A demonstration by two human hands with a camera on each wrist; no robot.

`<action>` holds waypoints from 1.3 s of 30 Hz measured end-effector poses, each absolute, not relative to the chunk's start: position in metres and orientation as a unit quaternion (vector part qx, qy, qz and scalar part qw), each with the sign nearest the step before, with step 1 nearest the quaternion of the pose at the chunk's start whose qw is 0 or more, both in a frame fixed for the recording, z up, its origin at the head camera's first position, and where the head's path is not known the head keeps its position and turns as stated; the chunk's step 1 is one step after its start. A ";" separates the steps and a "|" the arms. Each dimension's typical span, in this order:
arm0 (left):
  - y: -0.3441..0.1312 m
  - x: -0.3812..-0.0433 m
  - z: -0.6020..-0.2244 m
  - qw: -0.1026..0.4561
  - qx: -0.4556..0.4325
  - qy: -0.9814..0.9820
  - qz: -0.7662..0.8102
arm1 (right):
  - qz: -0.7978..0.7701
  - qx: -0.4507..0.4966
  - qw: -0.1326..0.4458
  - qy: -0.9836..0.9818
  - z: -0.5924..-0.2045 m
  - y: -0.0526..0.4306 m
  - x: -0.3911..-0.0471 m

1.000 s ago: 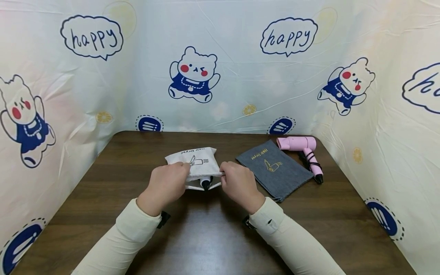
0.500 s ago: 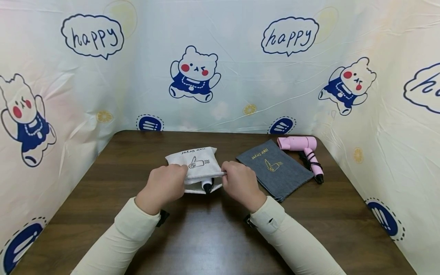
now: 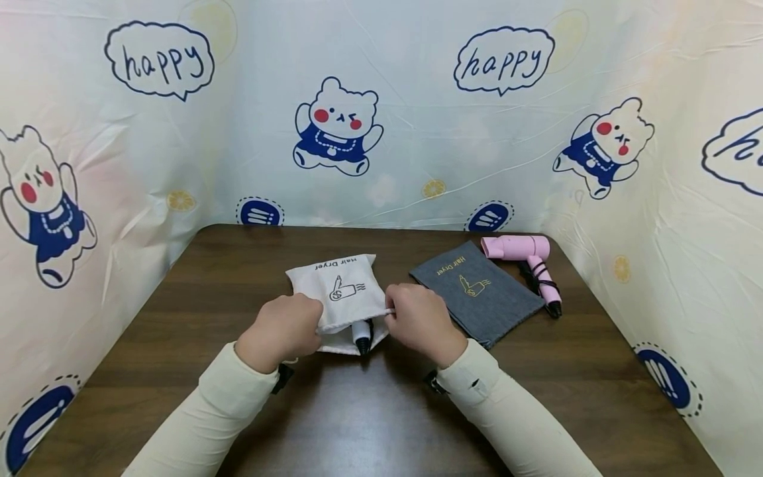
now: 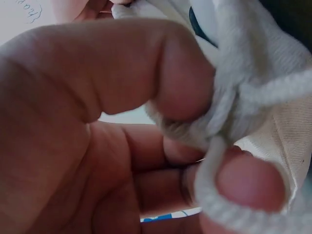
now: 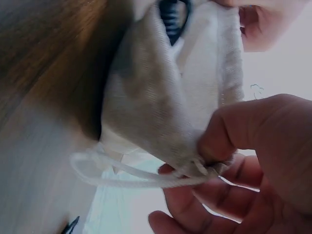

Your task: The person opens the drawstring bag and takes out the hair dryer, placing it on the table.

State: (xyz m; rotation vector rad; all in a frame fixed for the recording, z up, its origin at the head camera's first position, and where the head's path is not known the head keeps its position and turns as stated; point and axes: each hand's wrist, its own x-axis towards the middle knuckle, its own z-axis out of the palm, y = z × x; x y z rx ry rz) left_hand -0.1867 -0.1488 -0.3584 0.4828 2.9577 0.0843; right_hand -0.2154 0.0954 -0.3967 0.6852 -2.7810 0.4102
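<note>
A white drawstring pouch [image 3: 352, 278] printed "Hair Dryer" lies mid-table, its mouth toward me. Out of the mouth pokes the white handle end of a hair dryer [image 3: 361, 331] with a black tip; the rest is hidden inside. My left hand [image 3: 285, 331] pinches the left corner of the mouth, and in the left wrist view a white cord [image 4: 214, 180] passes by the thumb and fingers. At the right corner, my right hand [image 3: 422, 321] pinches the hem. A loop of white cord [image 5: 141, 180] hangs there in the right wrist view.
Right of the hands lies a flat grey-blue "Hair Dryer" pouch [image 3: 507, 298]. Beside it, at the table's back right, is a pink hair dryer [image 3: 518, 248] with a black cord wound on its handle. A printed curtain [image 3: 411, 119] encloses the wooden table [image 3: 197, 298].
The pouch's mouth has come down and toward me between both hands. More of its printed front and of the white dryer's handle shows. The grey-blue pouch and pink dryer stay put.
</note>
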 end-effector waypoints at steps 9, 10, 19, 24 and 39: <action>-0.144 -0.180 -0.358 0.112 0.147 0.983 -0.010 | 0.104 0.244 0.071 -0.962 -0.399 0.095 -0.214; -0.143 -0.179 -0.359 0.110 0.147 0.983 -0.012 | 0.098 0.242 0.062 -0.963 -0.400 0.095 -0.214; -0.137 -0.178 -0.372 0.090 0.182 0.979 -0.015 | 0.046 0.218 -0.007 -0.975 -0.404 0.098 -0.212; -0.139 -0.178 -0.373 0.108 0.181 0.977 -0.010 | 0.033 0.226 -0.034 -0.973 -0.402 0.100 -0.213; -0.146 -0.185 -0.374 0.143 0.171 0.975 0.015 | 0.023 0.213 -0.097 -0.972 -0.405 0.103 -0.218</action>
